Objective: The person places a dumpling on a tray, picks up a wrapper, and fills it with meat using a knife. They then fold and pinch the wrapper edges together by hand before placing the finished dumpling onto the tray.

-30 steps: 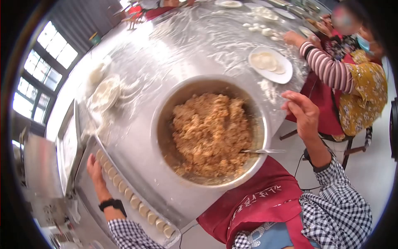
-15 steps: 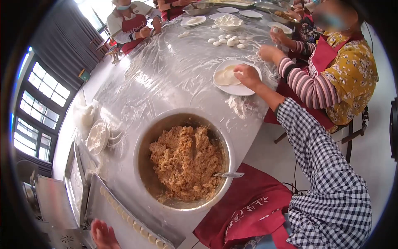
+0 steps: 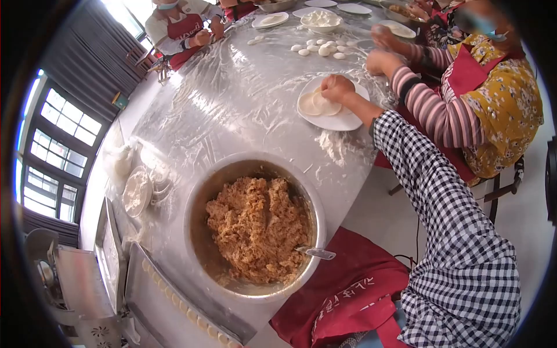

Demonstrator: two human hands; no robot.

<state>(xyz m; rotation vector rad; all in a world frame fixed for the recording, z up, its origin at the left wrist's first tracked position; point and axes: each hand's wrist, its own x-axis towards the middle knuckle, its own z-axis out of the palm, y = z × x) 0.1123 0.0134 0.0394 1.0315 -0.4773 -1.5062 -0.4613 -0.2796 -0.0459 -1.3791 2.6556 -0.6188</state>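
Note:
My right hand (image 3: 339,90) reaches out over a white plate (image 3: 351,120) of thin round dumpling wrappers (image 3: 313,104). Its fingers are pinched together on the edge of one wrapper, which looks slightly raised from the others. Nearest to me, a large steel bowl (image 3: 196,252) holds a mound of orange-brown minced filling (image 3: 255,223). A spoon (image 3: 316,253) is stuck in the filling, its handle lying over the right rim. My left hand is out of view.
Along the lower left lies a metal tray (image 3: 168,316) with a row of dumplings (image 3: 191,315), beside another tray (image 3: 109,249). A bowl of flour (image 3: 137,191) stands at left. Co-workers sit around the floured steel table (image 3: 232,110); dough pieces (image 3: 323,51) lie farther back.
My left hand has dropped out of view at the lower left. My right hand has shifted slightly up and left over the plate, its fingers now closed on a wrapper.

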